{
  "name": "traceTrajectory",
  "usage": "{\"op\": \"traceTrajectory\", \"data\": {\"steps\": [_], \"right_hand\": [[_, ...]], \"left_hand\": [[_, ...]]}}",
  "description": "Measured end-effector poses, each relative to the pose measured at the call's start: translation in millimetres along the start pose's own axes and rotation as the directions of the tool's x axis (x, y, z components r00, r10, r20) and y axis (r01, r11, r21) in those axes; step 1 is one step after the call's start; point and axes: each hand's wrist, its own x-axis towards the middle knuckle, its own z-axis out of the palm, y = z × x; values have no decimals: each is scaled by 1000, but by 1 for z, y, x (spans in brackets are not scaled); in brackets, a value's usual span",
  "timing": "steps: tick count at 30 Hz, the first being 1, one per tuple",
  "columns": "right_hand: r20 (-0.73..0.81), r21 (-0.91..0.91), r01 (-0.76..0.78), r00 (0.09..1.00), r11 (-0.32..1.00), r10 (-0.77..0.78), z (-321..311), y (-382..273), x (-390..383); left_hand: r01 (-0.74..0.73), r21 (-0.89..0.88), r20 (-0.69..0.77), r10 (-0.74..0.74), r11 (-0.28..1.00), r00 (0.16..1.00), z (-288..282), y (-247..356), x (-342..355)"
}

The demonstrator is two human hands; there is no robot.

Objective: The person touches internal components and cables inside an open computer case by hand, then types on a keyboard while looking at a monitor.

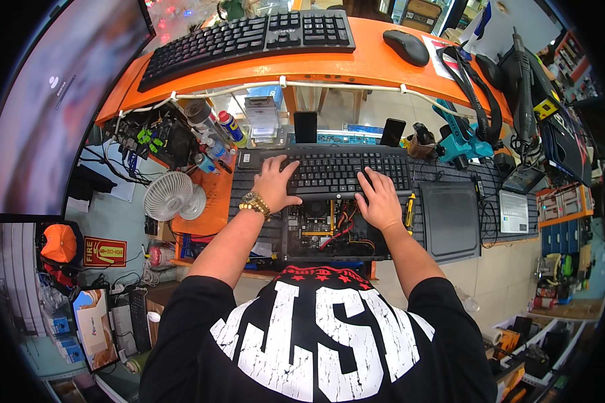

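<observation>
A black keyboard (343,169) lies across the far part of an opened computer case (296,250). My left hand (274,183) rests at the keyboard's left end, fingers spread, with a gold watch on the wrist. On the right part of the keys lies my right hand (379,199), its fingers stretched out and holding nothing. Below the keyboard the case shows a circuit board (312,221) with a dark fan and red and yellow wires. A yellow screwdriver (410,209) lies just right of my right hand.
A dark side panel (450,221) lies right of the case. A small white fan (171,195) and spray bottles stand left. On the orange shelf (316,67) sit another keyboard (249,43) and a mouse (406,47). A large monitor (60,107) stands far left, a teal tool (462,144) right.
</observation>
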Motion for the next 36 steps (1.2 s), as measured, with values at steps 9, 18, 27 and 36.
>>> {"op": "traceTrajectory", "data": {"steps": [9, 18, 27, 36], "right_hand": [[-4, 1, 8, 1000, 1000, -8, -1, 0, 1], [-7, 14, 6, 1000, 1000, -6, 0, 0, 1], [-6, 5, -22, 1000, 1000, 22, -4, 3, -4], [-45, 41, 10, 999, 999, -8, -5, 9, -7]], "left_hand": [[-5, 9, -4, 5, 1000, 1000, 1, 0, 0], [6, 16, 8, -6, 1000, 1000, -2, 1, -1], [-2, 12, -13, 2, 1000, 1000, -7, 12, 3], [-46, 19, -59, 47, 999, 997, 3, 7, 4]]}}
